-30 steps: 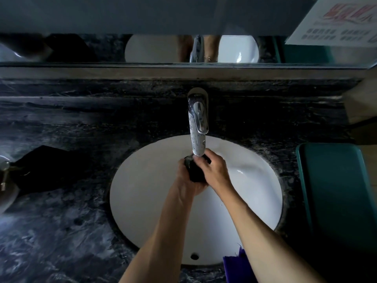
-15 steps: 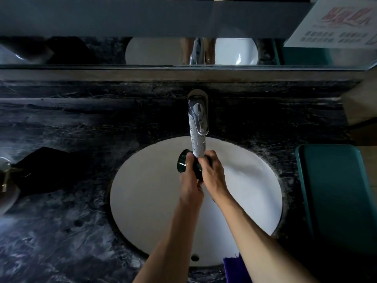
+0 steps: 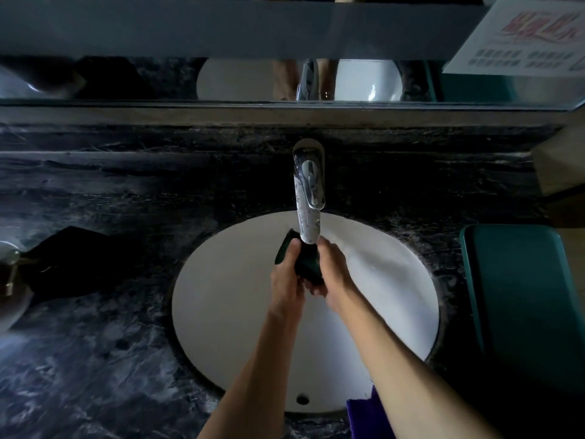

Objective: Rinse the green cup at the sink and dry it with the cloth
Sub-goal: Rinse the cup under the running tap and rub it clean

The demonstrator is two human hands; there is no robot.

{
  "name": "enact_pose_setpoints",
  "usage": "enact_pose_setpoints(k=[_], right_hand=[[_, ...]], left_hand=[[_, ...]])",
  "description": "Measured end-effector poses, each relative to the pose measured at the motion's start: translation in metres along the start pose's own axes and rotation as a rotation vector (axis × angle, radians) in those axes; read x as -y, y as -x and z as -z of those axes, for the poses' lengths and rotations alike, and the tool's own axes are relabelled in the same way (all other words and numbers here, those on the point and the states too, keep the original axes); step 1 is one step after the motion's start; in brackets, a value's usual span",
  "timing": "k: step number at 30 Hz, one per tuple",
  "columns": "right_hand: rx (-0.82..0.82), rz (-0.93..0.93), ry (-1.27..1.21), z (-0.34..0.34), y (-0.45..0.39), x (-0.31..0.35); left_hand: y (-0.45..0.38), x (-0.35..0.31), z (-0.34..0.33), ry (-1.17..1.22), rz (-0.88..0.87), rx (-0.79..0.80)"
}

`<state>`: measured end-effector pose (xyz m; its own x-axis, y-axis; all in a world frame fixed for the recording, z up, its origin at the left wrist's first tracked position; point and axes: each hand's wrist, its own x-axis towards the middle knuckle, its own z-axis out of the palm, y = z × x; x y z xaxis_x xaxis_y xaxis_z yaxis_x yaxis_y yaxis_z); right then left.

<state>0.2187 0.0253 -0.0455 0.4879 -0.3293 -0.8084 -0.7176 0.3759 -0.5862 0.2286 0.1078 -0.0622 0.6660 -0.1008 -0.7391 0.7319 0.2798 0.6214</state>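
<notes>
The dark green cup (image 3: pixel 305 264) is held just under the spout of the chrome faucet (image 3: pixel 308 198), over the white oval sink (image 3: pixel 228 299). It lies tilted, its rim pointing up and to the left. My left hand (image 3: pixel 286 280) grips it from the left, thumb up near the rim. My right hand (image 3: pixel 332 274) wraps its right side and base. A purple cloth (image 3: pixel 368 413) lies at the sink's near edge, partly hidden by my right forearm. Whether water is running I cannot tell.
Dark marble counter (image 3: pixel 95 359) surrounds the sink. A black cloth-like object (image 3: pixel 72 261) lies at the left, beside a metal-topped item (image 3: pixel 9 264). A teal tray (image 3: pixel 522 312) stands at the right. A mirror (image 3: pixel 285 80) runs along the back.
Both hands have turned the cup under the spout: its rim swung from hidden, to facing left, to pointing up-left. The hands stay in the same spot.
</notes>
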Motion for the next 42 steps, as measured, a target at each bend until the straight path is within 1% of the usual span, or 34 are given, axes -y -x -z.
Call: enact_pose_setpoints(k=[1,2,3,4,7,8,9,10,11,12,13,14,15,16,19,20,21,23,24,25,27,28,30,32,35,38,42], right_hand=[[0.064,-0.104,0.026,0.003,-0.001,0.007],[0.107,-0.158,0.066,0.005,-0.001,0.011],[0.121,-0.148,0.104,0.006,-0.002,0.011],[0.103,-0.065,0.136,0.006,-0.001,0.008],[-0.068,0.362,0.258,0.005,0.0,-0.011],[-0.107,0.42,0.271,0.004,0.001,-0.015],[-0.123,0.39,0.25,0.005,0.001,-0.016],[-0.115,0.288,0.193,0.006,-0.001,-0.013],[-0.079,0.137,0.11,0.007,-0.003,-0.008],[-0.011,-0.027,0.029,0.01,-0.002,-0.003],[0.06,-0.152,-0.035,0.013,-0.002,0.002],[0.115,-0.209,-0.073,0.015,-0.003,0.004],[0.143,-0.207,-0.089,0.015,-0.004,0.004],[0.144,-0.149,-0.095,0.014,-0.005,0.002],[0.01,0.183,0.001,0.007,-0.006,-0.016],[-0.018,0.228,0.016,0.005,-0.005,-0.021],[-0.022,0.205,0.001,0.006,-0.005,-0.022],[0.039,0.038,-0.087,0.012,-0.006,-0.021],[0.083,-0.034,-0.083,0.017,-0.006,-0.02],[0.116,-0.064,-0.021,0.021,-0.005,-0.019],[0.133,-0.05,0.118,0.026,-0.006,-0.02],[0.12,-0.041,0.145,0.028,-0.007,-0.021],[0.063,-0.016,0.086,0.032,-0.01,-0.025],[0.001,0.011,0.001,0.037,-0.01,-0.024],[-0.035,0.028,-0.042,0.04,-0.007,-0.02],[-0.043,0.038,-0.05,0.039,-0.005,-0.018],[-0.05,0.047,-0.064,0.04,-0.004,-0.02]], left_hand=[[-0.001,0.002,0.003,0.045,0.025,-0.004],[-0.002,0.003,0.004,0.088,0.041,-0.026],[-0.001,0.003,0.003,0.12,0.054,-0.063],[0.0,0.003,0.0,0.133,0.066,-0.097],[0.002,0.004,-0.01,0.091,0.072,-0.133],[0.002,0.004,-0.012,0.054,0.055,-0.114],[0.004,0.004,-0.013,0.019,0.037,-0.084],[0.005,0.002,-0.013,-0.01,0.023,-0.059],[0.005,0.0,-0.011,-0.026,0.019,-0.041],[0.005,-0.001,-0.01,-0.035,0.017,-0.036],[0.004,-0.001,-0.008,-0.038,0.007,-0.037],[0.004,0.0,-0.008,-0.039,-0.009,-0.04],[0.004,0.002,-0.008,-0.04,-0.032,-0.048],[0.003,0.003,-0.009,-0.044,-0.055,-0.06],[0.001,0.004,-0.013,-0.05,-0.094,-0.083],[0.001,0.004,-0.013,-0.064,-0.114,-0.056],[0.002,0.004,-0.013,-0.072,-0.141,-0.015],[0.003,0.001,-0.007,-0.091,-0.205,0.076],[0.002,0.001,-0.003,-0.117,-0.232,0.108],[0.001,0.001,0.001,-0.139,-0.253,0.124],[0.0,0.002,0.006,-0.211,-0.285,0.092],[-0.001,0.001,0.007,-0.259,-0.309,0.071],[-0.003,0.002,0.009,-0.371,-0.417,0.076],[-0.004,0.003,0.013,-0.448,-0.493,0.121],[-0.006,0.001,0.017,-0.431,-0.489,0.141],[-0.005,0.0,0.017,-0.517,-0.477,0.183],[-0.01,-0.002,0.02,-0.492,-0.504,0.111]])
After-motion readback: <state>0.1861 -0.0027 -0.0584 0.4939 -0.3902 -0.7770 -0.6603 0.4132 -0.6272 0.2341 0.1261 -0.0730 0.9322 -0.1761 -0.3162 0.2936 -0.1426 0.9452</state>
